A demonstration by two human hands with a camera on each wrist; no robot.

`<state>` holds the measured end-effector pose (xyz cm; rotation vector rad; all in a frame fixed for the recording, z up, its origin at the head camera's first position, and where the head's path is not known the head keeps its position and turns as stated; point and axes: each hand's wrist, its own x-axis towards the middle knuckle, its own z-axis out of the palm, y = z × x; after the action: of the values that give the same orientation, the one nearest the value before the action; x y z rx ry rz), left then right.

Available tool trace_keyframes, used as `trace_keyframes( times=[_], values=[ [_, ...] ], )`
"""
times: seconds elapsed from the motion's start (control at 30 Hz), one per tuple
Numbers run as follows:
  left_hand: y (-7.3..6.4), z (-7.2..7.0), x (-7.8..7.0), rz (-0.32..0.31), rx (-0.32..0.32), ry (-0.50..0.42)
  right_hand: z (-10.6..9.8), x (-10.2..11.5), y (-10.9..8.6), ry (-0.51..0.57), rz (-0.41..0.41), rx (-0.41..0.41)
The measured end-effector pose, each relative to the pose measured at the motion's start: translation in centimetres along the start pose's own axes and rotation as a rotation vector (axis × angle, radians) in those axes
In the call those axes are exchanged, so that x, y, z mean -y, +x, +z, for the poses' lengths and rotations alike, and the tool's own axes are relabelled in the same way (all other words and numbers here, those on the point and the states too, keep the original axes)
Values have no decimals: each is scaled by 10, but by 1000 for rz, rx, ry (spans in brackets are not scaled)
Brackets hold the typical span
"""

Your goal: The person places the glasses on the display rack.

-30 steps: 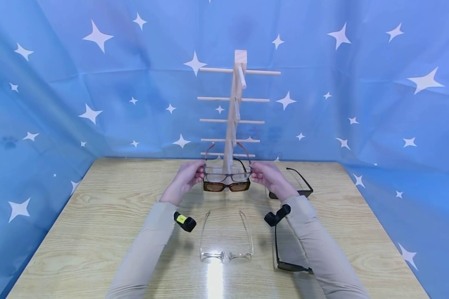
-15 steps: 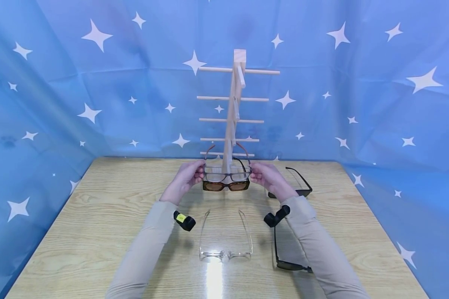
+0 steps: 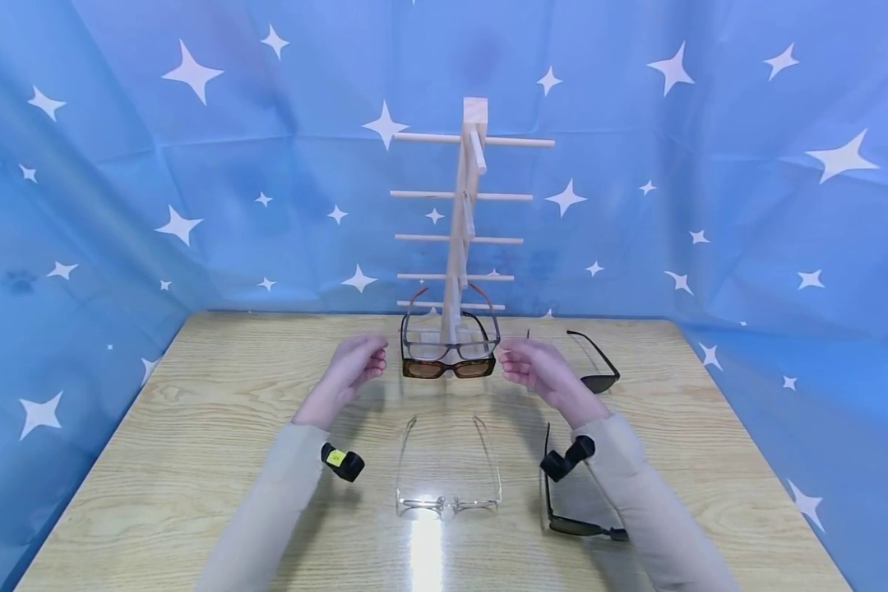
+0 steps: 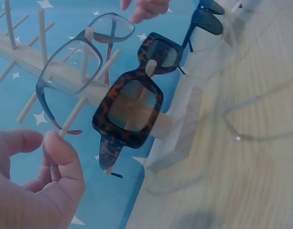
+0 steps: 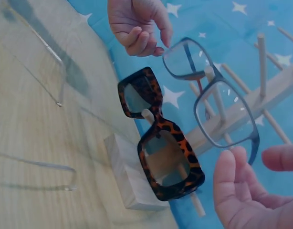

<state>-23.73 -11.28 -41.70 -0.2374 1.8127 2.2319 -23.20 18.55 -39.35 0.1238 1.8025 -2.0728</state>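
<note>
A wooden rack with crosswise pegs stands upright at the back of the table. Clear-lensed eyeglasses with a grey frame and reddish temple tips sit on one of its low pegs. Just below them hang tortoiseshell sunglasses with brown lenses. My left hand is left of the eyeglasses, its fingers loosely bent and a gap between thumb and forefinger in the left wrist view. On the other side, my right hand is close to the eyeglasses' right hinge, thumb and fingers apart with nothing between them.
Thin wire-framed glasses lie unfolded on the wooden table in front of the rack. Two dark sunglasses are on the right, one pair farther back and one pair nearer. A blue starred curtain hangs behind.
Both hands have let go of the eyeglasses and moved outward, left hand to the left and right hand to the right. The eyeglasses stay on the rack.
</note>
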Motion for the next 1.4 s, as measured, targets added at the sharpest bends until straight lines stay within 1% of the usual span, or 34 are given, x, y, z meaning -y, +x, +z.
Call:
trace_keyframes(
  times=[0.1, 0.27, 0.4, 0.63, 0.83, 0.97, 1.1, 1.27, 1.4],
  values=[
    [-8, -4, 4, 8, 18, 31, -2, -6, -8, -27, -6, 28],
    [-19, -9, 12, 24, 33, 110, -1, -15, -24, -66, -16, 85],
    [-25, -12, 18, 31, 41, 163, 0, -22, -36, -81, -17, 98],
    [-35, -20, 32, 22, 51, 204, 5, -33, -52, -118, -32, 98],
    [-46, -23, 44, 20, 82, 237, 6, -46, -59, -199, -67, 88],
    [-54, -24, 51, 21, 128, 263, 7, -54, -61, -248, -83, 82],
    [-62, -23, 57, 40, 176, 290, 9, -61, -64, -297, -90, 70],
    [-69, -22, 65, 68, 223, 341, 11, -66, -67, -320, -106, 67],
    [-73, -21, 72, 67, 254, 354, 13, -70, -67, -319, -115, 57]
  ],
)
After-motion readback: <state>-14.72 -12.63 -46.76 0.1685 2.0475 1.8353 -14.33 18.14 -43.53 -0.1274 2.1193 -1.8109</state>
